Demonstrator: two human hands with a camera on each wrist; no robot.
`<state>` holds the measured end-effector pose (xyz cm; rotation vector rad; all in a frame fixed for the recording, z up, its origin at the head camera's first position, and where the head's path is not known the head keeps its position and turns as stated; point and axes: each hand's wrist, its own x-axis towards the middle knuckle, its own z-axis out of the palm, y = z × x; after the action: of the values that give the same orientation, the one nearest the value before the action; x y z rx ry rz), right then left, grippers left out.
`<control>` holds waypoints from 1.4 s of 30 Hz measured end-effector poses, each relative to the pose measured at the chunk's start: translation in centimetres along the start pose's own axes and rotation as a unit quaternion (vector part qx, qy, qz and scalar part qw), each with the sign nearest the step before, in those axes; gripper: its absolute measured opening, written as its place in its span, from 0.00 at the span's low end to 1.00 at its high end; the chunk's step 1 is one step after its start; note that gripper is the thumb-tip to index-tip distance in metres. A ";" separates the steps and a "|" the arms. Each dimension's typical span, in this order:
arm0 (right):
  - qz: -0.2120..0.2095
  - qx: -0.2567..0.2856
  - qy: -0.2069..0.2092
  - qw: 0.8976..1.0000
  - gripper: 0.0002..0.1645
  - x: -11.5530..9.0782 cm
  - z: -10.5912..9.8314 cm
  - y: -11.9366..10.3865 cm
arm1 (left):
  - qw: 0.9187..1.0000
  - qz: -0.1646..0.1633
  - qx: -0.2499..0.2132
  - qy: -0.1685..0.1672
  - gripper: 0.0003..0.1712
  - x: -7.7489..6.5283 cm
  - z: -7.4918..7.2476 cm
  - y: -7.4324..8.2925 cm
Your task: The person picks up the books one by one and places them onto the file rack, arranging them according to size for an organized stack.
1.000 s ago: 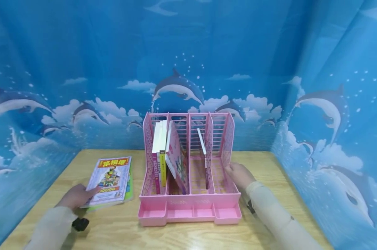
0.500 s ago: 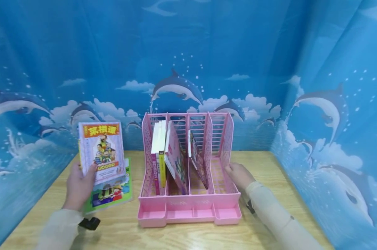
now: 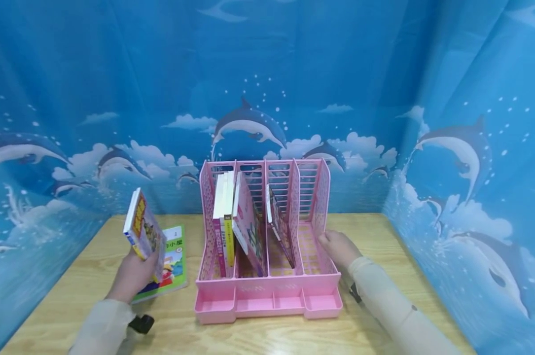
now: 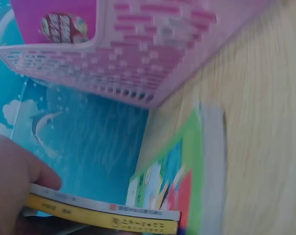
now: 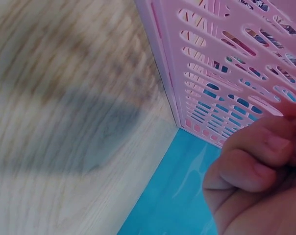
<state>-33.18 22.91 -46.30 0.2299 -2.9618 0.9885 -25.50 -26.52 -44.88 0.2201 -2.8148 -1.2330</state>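
Note:
My left hand (image 3: pixel 134 276) grips a book (image 3: pixel 145 227) raised over the left side of the table, turned so its edge faces me. In the left wrist view its white-and-yellow spine (image 4: pixel 104 211) shows beside my thumb. Below it a green-bordered book (image 3: pixel 176 256) lies flat on the table, partly hidden by the hand. At centre stands a pink desk book rack (image 3: pixel 267 282). My right hand (image 3: pixel 339 248) holds the rack's right side wall, fingers curled at the edge in the right wrist view.
Several books (image 3: pixel 225 222) stand in the rack's left compartment, and a pink-covered book (image 3: pixel 249 227) leans in the second. Another thin book (image 3: pixel 279 227) leans left in the third. Small open trays line the rack's front. A blue dolphin curtain (image 3: pixel 267 74) encloses the wooden table (image 3: pixel 169 330).
My left hand has lifted the top book off the green-bordered one and turned it edge-on. The thin book in the third compartment has tipped left. My right hand stays on the rack.

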 end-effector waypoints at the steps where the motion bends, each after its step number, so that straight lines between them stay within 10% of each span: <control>1: -0.001 -0.002 0.001 1.000 0.27 0.0 0.0 0.0 | 1.000 0.003 -0.008 0.009 0.38 -0.2 0.2 0.0; 7: 0.002 0.004 -0.002 1.000 0.27 0.0 -0.1 0.0 | 0.992 0.024 -0.069 0.102 0.29 -1.9 1.0 1.7; 10: 0.003 0.011 -0.004 1.000 0.27 0.0 -0.1 0.0 | 0.975 0.057 -0.107 0.187 0.26 -3.3 0.9 4.2; 15: -0.001 0.004 -0.003 1.000 0.26 0.0 -0.1 0.2 | 0.911 0.207 -0.200 0.296 0.32 -6.9 0.8 9.3; 20: 0.002 0.006 -0.006 1.000 0.26 0.1 -0.2 0.2 | 0.818 0.434 -0.331 0.182 0.43 -9.8 1.4 13.6; 22: 0.004 0.007 -0.007 1.000 0.26 0.2 -0.2 0.3 | 0.823 0.448 -0.322 0.135 0.43 -10.6 2.3 14.8; 28: 0.009 0.021 -0.008 1.000 0.27 0.1 0.1 0.4 | 0.893 0.337 -0.296 0.042 0.36 -11.6 5.9 16.6; 36: 0.010 0.023 -0.006 1.000 0.27 0.0 0.1 0.5 | 0.891 0.301 -0.340 0.010 0.38 -9.6 9.8 17.6; 42: 0.006 0.017 -0.004 1.000 0.27 -0.2 -0.2 0.3 | 0.907 0.249 -0.338 0.033 0.36 -8.5 11.5 18.4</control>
<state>-33.05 23.29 -46.29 0.2167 -2.9590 1.0418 -20.34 -4.55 -39.10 -0.4519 -2.0043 -1.8673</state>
